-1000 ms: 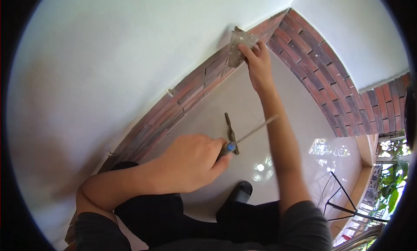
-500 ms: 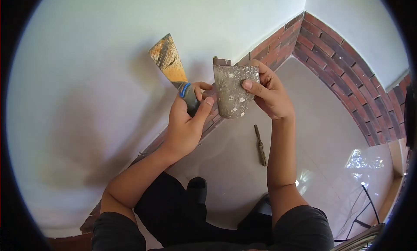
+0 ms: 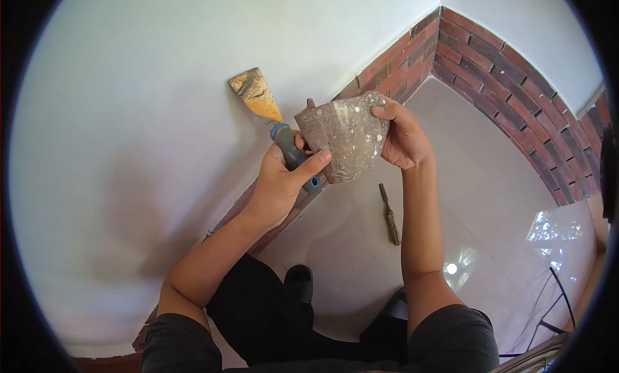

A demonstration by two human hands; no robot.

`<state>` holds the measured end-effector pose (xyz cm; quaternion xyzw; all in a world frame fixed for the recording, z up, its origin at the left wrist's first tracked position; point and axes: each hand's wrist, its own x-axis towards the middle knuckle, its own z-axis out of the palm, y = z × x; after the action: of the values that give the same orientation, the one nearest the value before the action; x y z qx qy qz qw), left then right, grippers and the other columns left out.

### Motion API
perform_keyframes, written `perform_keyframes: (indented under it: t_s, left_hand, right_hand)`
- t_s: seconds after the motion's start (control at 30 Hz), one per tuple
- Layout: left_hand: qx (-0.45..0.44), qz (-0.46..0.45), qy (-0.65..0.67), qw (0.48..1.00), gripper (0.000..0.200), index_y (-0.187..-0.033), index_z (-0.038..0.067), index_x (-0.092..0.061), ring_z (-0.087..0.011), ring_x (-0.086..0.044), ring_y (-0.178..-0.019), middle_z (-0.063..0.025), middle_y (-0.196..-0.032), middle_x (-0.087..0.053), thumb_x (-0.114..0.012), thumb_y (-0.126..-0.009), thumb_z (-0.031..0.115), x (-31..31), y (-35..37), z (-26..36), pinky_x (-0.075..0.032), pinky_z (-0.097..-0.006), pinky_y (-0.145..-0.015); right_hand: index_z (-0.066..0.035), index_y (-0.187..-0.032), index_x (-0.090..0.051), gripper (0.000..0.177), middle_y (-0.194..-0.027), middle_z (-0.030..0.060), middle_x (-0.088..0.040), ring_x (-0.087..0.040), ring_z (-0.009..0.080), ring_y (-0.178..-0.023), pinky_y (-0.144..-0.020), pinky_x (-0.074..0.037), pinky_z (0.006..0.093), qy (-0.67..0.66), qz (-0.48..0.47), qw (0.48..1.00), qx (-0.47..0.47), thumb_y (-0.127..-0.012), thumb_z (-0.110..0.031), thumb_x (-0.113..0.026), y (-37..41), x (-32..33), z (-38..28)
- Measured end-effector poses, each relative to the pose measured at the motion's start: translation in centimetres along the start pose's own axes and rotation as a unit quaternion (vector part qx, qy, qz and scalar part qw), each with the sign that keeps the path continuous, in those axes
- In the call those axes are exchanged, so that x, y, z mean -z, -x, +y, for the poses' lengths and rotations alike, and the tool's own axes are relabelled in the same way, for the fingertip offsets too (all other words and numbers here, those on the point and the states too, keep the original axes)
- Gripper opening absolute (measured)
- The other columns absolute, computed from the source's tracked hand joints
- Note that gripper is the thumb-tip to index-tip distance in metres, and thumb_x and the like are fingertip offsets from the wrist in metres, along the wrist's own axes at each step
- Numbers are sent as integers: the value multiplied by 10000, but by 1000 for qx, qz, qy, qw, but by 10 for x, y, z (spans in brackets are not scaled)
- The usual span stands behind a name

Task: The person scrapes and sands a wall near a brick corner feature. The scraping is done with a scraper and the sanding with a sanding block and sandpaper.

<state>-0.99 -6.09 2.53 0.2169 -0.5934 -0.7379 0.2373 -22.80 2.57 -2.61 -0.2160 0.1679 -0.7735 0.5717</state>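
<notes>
"Speckled plate [image 3: 348, 134], where's it at?"

"Up btwn both hands, tilted, off the floor [image 3: 338, 241], nr the white wall [image 3: 142, 115]. Small stub pokes out past its upper L edge; can't tell what it's part of."

"Grip?"

"R hand [image 3: 407, 137] pinches the upper R edge, thumb on the speckled face, other fingers mostly hidden behind. L hand [image 3: 274, 189] is closed round the scraper [image 3: 291, 147] handle, w/ thumb pressed on the plate's lower L side."

"Risks?"

"L hand's doing 2 jobs, so if its fingers loosen, scraper could slip & drop, prob. onto the tile. Plate could twist out too, b/c R hand only has an edge. Scraper blade sticks up nr the wall: a careless wrist turn might scuff the paint. Crust on the plate may flake. Also a narrow tool [image 3: 390, 217] lies on the floor below; a foot could roll it."

"Count?"

"1 plate, 1 scraper, 1 narrow tool, 2 hands, 2 dark shoes (L shoe [image 3: 298, 284], R shoe [image 3: 398, 305], partly hidden). Brick bands [image 3: 487, 67] run along the wall bases; too many bricks to count, some cut off."
</notes>
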Motion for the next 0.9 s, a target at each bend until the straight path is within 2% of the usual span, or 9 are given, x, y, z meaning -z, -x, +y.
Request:
perform_keyframes:
  t_s: [0.2, 0.33, 0.43, 0.47, 0.57, 0.67, 0.73, 0.83, 0.9]
  left_hand:
    - [-16, 24, -31, 999, 347, -977, 126, -452, -66, -606, -888, -55, -1093, -652, -773, -903, 17, -14, 4, 15, -515, -264, -779]
    - [-49, -3, -15, 999, 309, -947, 137, -425, -85, -561, -832, -191, -1299, -623, -709, -940, 16, -7, 9, 15, -506, -291, -767]
    - [-29, -75, 49, 996, 265, -945, 146, -421, -103, -566, -818, -221, -1361, -578, -662, -975, 39, 2, 9, 17, -499, -301, -765]
    - [-23, -112, 52, 992, 211, -962, 163, -431, -128, -569, -944, -189, -1389, -563, -591, -1009, 33, 5, 9, 17, -485, -311, -786]
    - [13, -63, -1, 998, 146, -971, 144, -460, -152, -588, -994, -133, -1289, -572, -574, -1042, 88, 0, 12, 15, -500, -330, -802]
    - [32, -6, 31, 999, 161, -996, 126, -480, -140, -624, -985, -76, -1161, -590, -638, -1027, 120, -10, 10, 12, -521, -320, -849]
    - [60, -13, 52, 997, 141, -1009, 130, -492, -135, -624, -1011, -44, -1130, -593, -631, -1031, 123, -7, 10, 11, -526, -334, -876]
    - [79, -21, 64, 995, 155, -1027, 141, -478, -115, -616, -1013, -4, -1055, -586, -632, -1031, 119, -4, 11, 10, -530, -353, -902]
    - [61, -35, 67, 995, 169, -1032, 142, -466, -105, -612, -1016, -3, -1046, -584, -633, -1031, 118, -3, 13, 10, -531, -342, -901]
  right_hand:
    - [21, -1279, -574, 503, -1139, 102, -689, -692, 200, -1049, -919, -575, 357, 262, -30, 964, 22, -853, -138, -787, 15, -3, -12]
    - [10, -1299, -574, 512, -1155, 77, -694, -676, 155, -1047, -923, -560, 331, 155, -26, 986, 50, -840, -65, -789, 12, 7, -18]
    - [5, -1281, -581, 513, -1133, 69, -688, -670, 141, -1026, -908, -555, 319, 151, -37, 986, 63, -819, -63, -794, 12, 22, -21]
    - [-6, -1252, -587, 475, -1110, 58, -685, -670, 136, -1014, -902, -555, 311, 146, -50, 986, 59, -825, -59, -787, 10, 23, -18]
    - [-21, -1218, -593, 425, -1092, 46, -679, -666, 119, -993, -863, -561, 295, 120, -89, 989, 25, -837, -59, -776, 5, 25, -7]
    - [-45, -1117, -594, 338, -1004, 19, -656, -652, 100, -923, -801, -559, 275, 103, -81, 991, 4, -827, -59, -766, 9, 9, 0]
    - [-62, -1031, -584, 286, -920, -6, -620, -626, 72, -824, -689, -537, 238, 110, -80, 991, -6, -797, -49, -749, 10, 7, 2]
    - [-59, -1012, -587, 269, -907, -11, -612, -613, 60, -787, -648, -523, 226, 82, -134, 988, -13, -781, -36, -722, 5, 16, 6]
    - [-60, -981, -581, 245, -865, -29, -583, -571, 39, -742, -585, -471, 214, 137, -55, 989, -14, -772, -45, -709, 10, 6, 3]
